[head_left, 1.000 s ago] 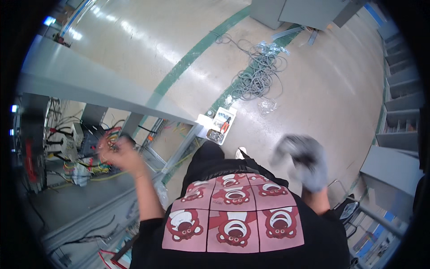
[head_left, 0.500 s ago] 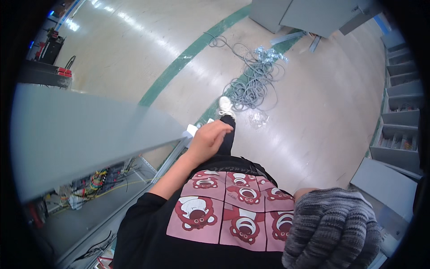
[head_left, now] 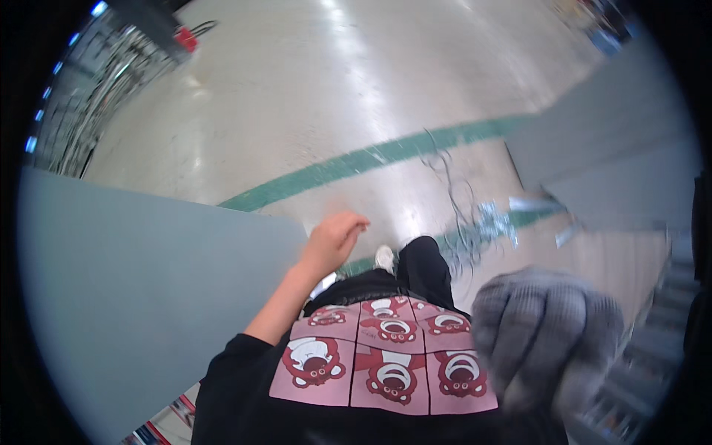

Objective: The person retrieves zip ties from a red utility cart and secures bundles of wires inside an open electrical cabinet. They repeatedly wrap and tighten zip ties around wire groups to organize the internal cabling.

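My bare left hand [head_left: 335, 236] is in front of my waist, beside the edge of a large pale grey panel [head_left: 148, 297]. Its fingers are curled together, and nothing shows in them. On the right, my right hand [head_left: 549, 334] is raised close to the camera in a grey knitted glove. Its fingers are bent over into a fist, blurred by motion. Whatever lies inside its palm, if anything, is hidden.
Tangled grey cable [head_left: 463, 215] and crumpled shiny wrapping [head_left: 495, 222] lie on the floor by the green line [head_left: 356, 162]. A grey cabinet [head_left: 615, 141] is at the far right. Several grey open boxes [head_left: 645, 363] line the right edge.
My view has swung and moved forward: cable and cabinet now appear farther right and lower, and the grey panel fills more of the left. My legs have changed step; both hands stay curled.
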### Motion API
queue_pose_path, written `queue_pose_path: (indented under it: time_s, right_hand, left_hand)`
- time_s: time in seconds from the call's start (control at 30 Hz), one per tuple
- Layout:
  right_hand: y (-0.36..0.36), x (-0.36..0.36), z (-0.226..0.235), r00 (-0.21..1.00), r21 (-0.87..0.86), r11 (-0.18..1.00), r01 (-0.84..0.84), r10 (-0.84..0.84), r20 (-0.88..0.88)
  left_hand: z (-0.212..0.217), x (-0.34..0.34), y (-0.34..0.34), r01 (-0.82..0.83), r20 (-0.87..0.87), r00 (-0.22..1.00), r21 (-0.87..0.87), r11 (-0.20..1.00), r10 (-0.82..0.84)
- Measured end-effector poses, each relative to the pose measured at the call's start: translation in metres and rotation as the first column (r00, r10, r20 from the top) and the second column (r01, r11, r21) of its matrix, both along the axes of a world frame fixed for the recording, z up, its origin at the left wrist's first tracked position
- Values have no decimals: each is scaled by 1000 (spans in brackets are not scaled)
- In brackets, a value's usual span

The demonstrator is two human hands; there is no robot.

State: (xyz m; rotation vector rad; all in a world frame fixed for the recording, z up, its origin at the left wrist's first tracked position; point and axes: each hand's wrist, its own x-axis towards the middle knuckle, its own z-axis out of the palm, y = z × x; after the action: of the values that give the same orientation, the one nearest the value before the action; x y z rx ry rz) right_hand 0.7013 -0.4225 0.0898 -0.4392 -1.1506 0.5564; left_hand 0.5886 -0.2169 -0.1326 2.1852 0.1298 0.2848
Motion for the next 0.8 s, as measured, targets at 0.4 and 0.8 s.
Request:
queue_pose_path:
  time_s: [0.4,0.8]
  right_hand:
    - [220,208,-46,987,-359,921,-153,124,-103]
    - [508,172,-9,641,-111,633,-766,765,-61]
  left_hand:
    - [-44,111,76,-584,-134,796,85,807,590]
    - [-31,117,223,-870,-219,493,-102,483,842]
